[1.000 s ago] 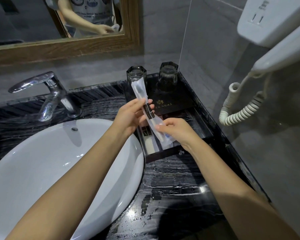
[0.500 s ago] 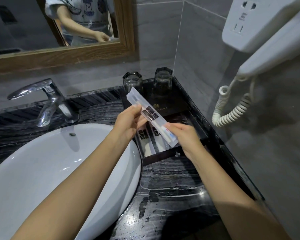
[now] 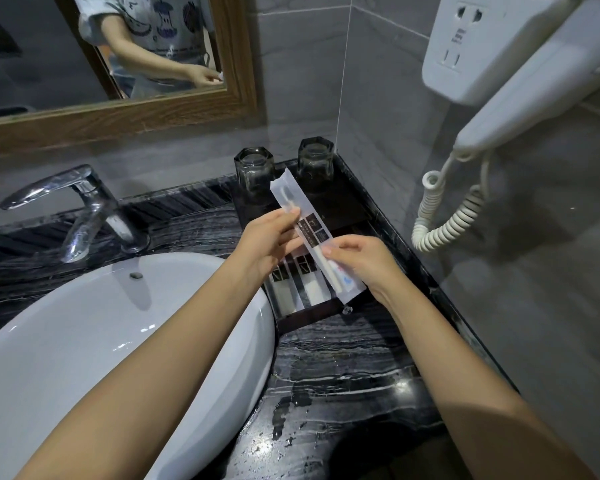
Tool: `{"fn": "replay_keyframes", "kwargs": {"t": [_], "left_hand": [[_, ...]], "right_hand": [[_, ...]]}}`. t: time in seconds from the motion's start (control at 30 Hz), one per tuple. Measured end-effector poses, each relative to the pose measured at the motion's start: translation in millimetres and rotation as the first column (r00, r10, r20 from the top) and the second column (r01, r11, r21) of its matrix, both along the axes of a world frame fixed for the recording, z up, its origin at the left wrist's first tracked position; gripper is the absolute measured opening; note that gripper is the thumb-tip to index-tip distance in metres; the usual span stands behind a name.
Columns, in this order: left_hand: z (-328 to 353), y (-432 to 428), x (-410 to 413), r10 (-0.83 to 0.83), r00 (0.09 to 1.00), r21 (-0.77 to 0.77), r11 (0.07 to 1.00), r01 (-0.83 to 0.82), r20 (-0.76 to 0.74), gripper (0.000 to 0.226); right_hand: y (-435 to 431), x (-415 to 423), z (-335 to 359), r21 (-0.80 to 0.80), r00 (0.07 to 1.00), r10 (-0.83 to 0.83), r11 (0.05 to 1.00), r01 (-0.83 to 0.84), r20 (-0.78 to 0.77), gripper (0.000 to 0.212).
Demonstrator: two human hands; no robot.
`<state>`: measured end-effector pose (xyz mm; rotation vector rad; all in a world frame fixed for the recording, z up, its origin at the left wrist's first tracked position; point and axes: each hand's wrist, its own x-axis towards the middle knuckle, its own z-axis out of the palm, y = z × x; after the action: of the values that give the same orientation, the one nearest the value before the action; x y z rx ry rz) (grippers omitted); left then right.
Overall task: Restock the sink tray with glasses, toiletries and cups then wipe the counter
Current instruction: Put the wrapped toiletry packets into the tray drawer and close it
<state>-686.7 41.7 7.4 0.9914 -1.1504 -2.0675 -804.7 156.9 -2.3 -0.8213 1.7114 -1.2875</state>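
Observation:
A long clear toothbrush packet point(image 3: 312, 233) is held slanted above the black tray point(image 3: 352, 206) in the counter's back right corner. My left hand point(image 3: 267, 242) pinches its upper part and my right hand point(image 3: 362, 259) grips its lower end. Two dark upturned glasses point(image 3: 254, 169) point(image 3: 316, 159) stand at the tray's back. White sachets point(image 3: 293, 287) lie in the tray's front compartment, partly hidden under the packet and my hands.
A white basin point(image 3: 118, 323) fills the left, with a chrome faucet point(image 3: 84, 209) behind it. A wall hair dryer point(image 3: 520, 98) with a coiled cord point(image 3: 444, 216) hangs on the right. Black marble counter point(image 3: 343, 375) lies in front of the tray. A mirror point(image 3: 118, 64) hangs above.
The packet has tilted, its top swinging left and its lower end right and down over the tray. Both hands keep their hold on it.

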Motion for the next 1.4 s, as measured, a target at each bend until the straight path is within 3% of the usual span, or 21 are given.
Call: {"fn": "replay_keyframes", "kwargs": {"t": [0.1,0.17,0.27,0.37,0.43,0.57,0.67,0.77,0.87,1.0,1.13,1.2,1.4], "left_hand": [[-4.0,-1.4,-1.1,-0.003,1.000,0.028,1.000,0.002,0.029,0.011],[-10.6,-6.7,1.2,0.039,0.996,-0.016,0.999,-0.038,0.077,0.025],[-24.9,-16.0,6.0,0.135,0.963,-0.253,0.965,-0.074,0.232,0.040],[-41.5,-22.9,7.8,0.254,0.827,-0.628,0.764,0.147,0.502,0.046],[-53.6,-26.7,6.3,0.258,0.756,-0.706,0.615,0.351,0.601,0.050],[-77.3,-35.4,4.6,0.316,0.498,-0.587,0.343,0.733,0.807,0.063],[-92.0,-38.9,11.4,0.371,0.383,-0.499,0.296,0.814,0.846,0.068],[-99.3,-39.7,15.6,0.393,0.385,-0.500,0.254,0.828,0.835,0.069],[-101.7,-39.7,15.2,0.399,0.406,-0.522,0.247,0.816,0.823,0.068],[-104.7,-40.5,15.3,0.406,0.417,-0.534,0.238,0.811,0.813,0.069],[-107.5,-41.1,15.6,0.417,0.433,-0.553,0.227,0.802,0.799,0.070],[-108.5,-40.5,15.7,0.428,0.443,-0.567,0.221,0.794,0.788,0.070],[-109.5,-40.0,16.1,0.439,0.454,-0.579,0.208,0.788,0.776,0.070]], "right_hand": [[8.3,-7.8,-1.5,0.055,1.000,-0.021,0.998,0.020,0.022,0.014],[14.4,-15.0,-3.1,0.127,0.999,-0.048,0.991,0.047,0.005,0.021],[19.9,-27.9,-6.8,0.239,0.994,-0.109,0.965,0.113,-0.031,0.029],[20.1,-34.3,-6.2,0.330,0.991,-0.128,0.934,0.137,-0.048,0.026],[16.5,-35.5,-4.5,0.373,0.989,-0.113,0.917,0.140,-0.092,0.021],[3.9,-37.6,-1.6,0.457,0.975,0.010,0.884,0.096,-0.224,0.027],[2.9,-38.6,-0.8,0.484,0.957,0.091,0.873,0.056,-0.274,0.028],[9.1,-40.5,-3.9,0.496,0.956,0.113,0.868,0.037,-0.270,0.011],[3.2,-40.9,-7.0,0.515,0.959,0.108,0.856,0.043,-0.261,0.010],[-11.2,-39.9,-7.5,0.570,0.961,0.168,0.822,-0.014,-0.218,0.032],[-4.4,-43.5,-5.5,0.553,0.955,0.193,0.833,-0.036,-0.227,0.018],[2.7,-45.9,-6.1,0.533,0.961,0.172,0.846,-0.031,-0.216,0.007],[15.2,-46.2,-10.5,0.478,0.997,0.036,0.878,0.003,-0.073,0.013]]}}
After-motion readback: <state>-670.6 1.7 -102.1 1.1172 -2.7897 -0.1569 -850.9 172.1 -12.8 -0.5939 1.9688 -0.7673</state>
